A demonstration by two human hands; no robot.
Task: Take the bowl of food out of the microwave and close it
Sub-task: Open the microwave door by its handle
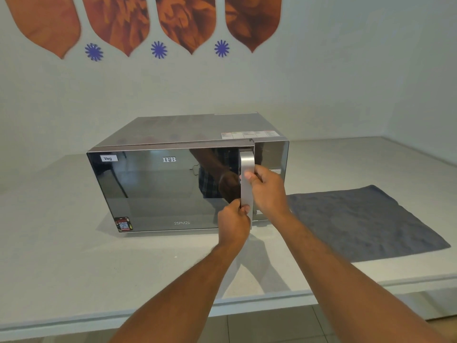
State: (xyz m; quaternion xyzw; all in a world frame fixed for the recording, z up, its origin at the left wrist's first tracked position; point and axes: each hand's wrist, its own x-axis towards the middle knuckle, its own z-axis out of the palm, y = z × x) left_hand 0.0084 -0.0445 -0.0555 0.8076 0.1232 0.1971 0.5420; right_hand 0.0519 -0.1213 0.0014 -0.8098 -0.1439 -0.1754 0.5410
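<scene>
At frame centre, the microwave (183,179) door's handle (246,184) is gripped by the left hand (233,222) low and the right hand (268,188) higher; opening seems underway, pulling outward comes next; the bowl is unseen inside.

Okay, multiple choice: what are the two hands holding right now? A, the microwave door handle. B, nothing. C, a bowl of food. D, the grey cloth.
A: the left hand and right hand both grip the silver door handle of the microwave, left lower, right higher.
</scene>
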